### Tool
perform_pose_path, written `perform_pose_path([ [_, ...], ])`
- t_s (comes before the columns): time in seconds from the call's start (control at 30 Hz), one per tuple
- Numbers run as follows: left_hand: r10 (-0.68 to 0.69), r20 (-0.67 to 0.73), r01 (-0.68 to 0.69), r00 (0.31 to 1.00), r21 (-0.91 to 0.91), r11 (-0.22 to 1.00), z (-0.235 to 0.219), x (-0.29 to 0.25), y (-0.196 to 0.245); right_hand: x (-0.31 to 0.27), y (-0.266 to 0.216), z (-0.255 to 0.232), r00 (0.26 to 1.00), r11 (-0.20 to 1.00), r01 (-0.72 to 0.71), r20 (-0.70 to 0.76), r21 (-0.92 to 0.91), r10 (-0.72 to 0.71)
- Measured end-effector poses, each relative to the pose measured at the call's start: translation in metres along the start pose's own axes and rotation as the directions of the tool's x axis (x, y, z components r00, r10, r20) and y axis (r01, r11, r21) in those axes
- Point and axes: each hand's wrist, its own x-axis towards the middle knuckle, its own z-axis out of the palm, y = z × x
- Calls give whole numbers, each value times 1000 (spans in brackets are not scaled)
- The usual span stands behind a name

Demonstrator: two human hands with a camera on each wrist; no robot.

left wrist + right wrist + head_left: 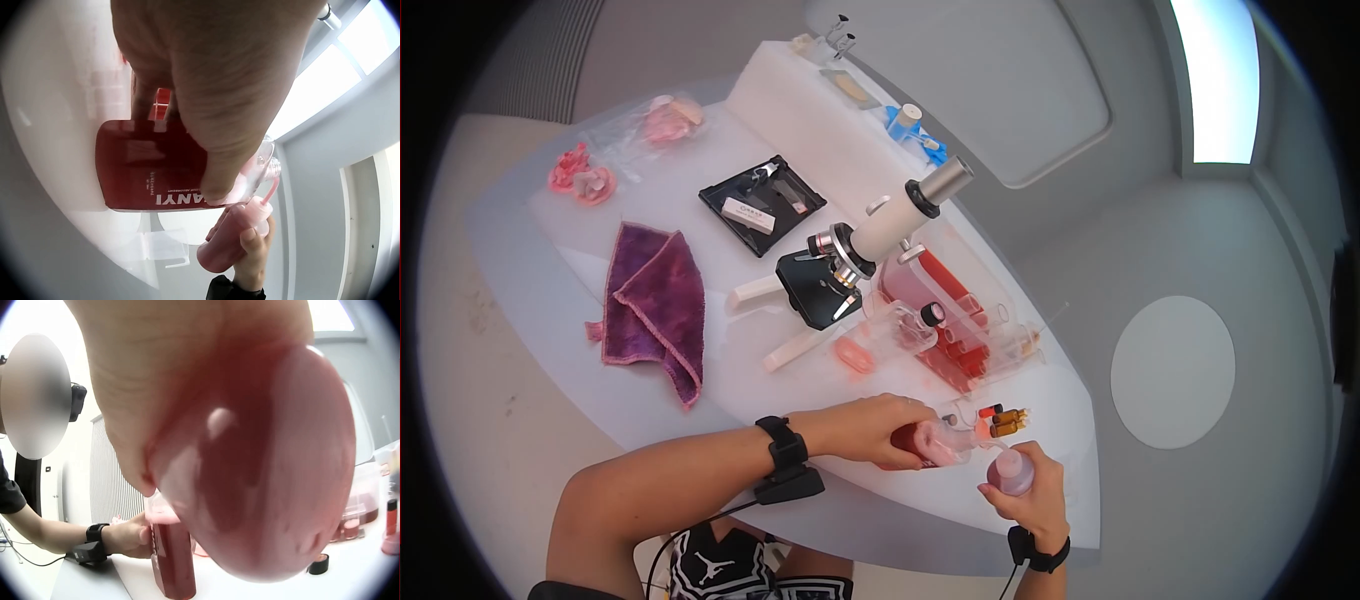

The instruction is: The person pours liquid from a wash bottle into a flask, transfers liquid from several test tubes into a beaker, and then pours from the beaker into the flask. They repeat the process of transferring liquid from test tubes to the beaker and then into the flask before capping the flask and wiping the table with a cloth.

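Red bottle [150, 165] clasped by left fingers [219, 178], squeeze bottle [224, 240] wrapped by right fingers [252, 240], spout [272, 191] at red bottle's mouth [274, 167]

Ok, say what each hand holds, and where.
Left hand: clear rectangular bottle of red liquid, by its body. Right hand: translucent rounded squeeze bottle, likewise.

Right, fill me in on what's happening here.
A person's left grip holds a clear, flat-sided, plastic-looking bottle of dark red liquid. The right grip holds a pinkish, rounded plastic squeeze bottle, its thin curved spout at the other bottle's mouth. Whether anything is flowing, I cannot tell. A white-and-black microscope stands beyond, with a purple, pink-edged cloth to its left in the head view.
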Motion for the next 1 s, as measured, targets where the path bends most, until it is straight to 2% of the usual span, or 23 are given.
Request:
perform_pose_path([
  [0.13,-10,24,9,1000,44,999,1,2,1,-1,1,-7,1000,1000,-1,-2,-23,1],
  [0.2,-73,30,73,997,-3,997,-1,0,6,-2,1,-4,1000,1000,-17,-2,-3,17],
  [0.3,-9,-11,9,1000,12,1000,2,1,0,0,12,15,999,1000,17,-36,-6,-17],
  [0.37,-25,12,25,1000,2,1000,0,2,3,-1,18,26,986,990,112,-116,-84,-121],
  [0.43,-52,28,52,998,-8,999,-1,0,4,1,17,29,981,989,132,-133,-70,-141],
  [0.5,-10,11,9,1000,47,999,0,0,2,1,17,27,977,988,135,-158,-77,-146],
  [0.93,-25,14,24,1000,48,999,0,1,1,0,12,2,980,990,138,-139,-37,-142],
  [1.0,-68,33,67,997,38,997,-1,1,3,0,10,4,981,991,127,-139,-49,-132],
])
